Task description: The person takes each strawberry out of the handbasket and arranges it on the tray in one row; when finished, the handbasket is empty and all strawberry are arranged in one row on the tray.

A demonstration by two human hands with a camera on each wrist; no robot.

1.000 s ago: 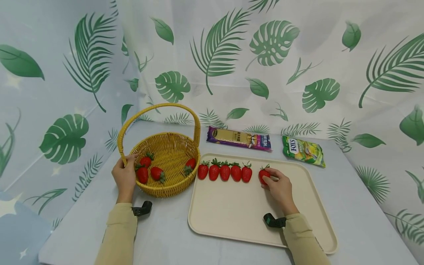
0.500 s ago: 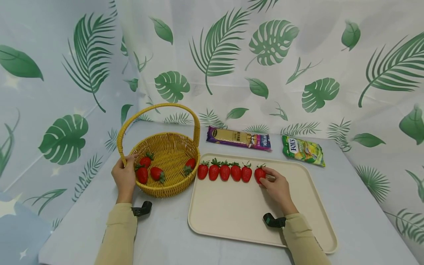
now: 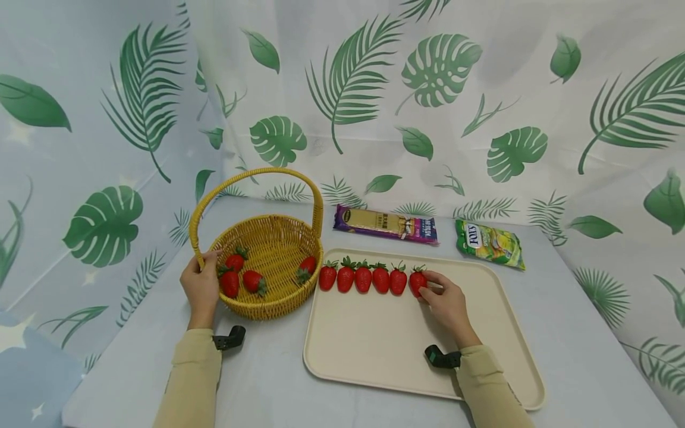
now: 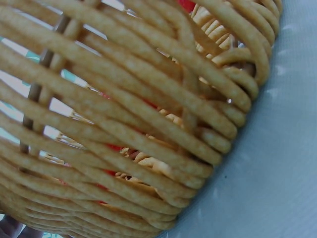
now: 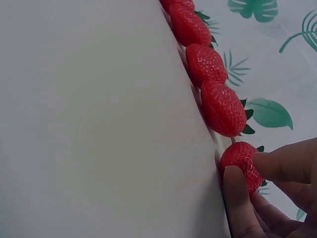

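Observation:
My right hand (image 3: 447,302) pinches a red strawberry (image 5: 239,159) between thumb and fingers at the right end of a row on the cream tray (image 3: 369,345). To its left, several strawberries (image 3: 381,278) lie side by side, green tops toward the back; the right wrist view shows a narrow gap beside the nearest one. On the left, my left hand (image 3: 202,286) grips the yellow wicker basket (image 3: 275,309) where the handle meets the rim. Inside it lie several more strawberries (image 3: 254,280). The basket's woven side fills the left wrist view, hiding most of that hand.
Behind the tray lies a purple and gold packet (image 3: 385,224). A green FOX'S candy bag (image 3: 490,243) rests to the right of it. A leaf-patterned curtain (image 3: 353,89) closes off the back and sides of the light table (image 3: 262,380).
My right hand has slid the pinched strawberry leftward along the tray, close to the end of the row. The left hand and the basket have stayed in place.

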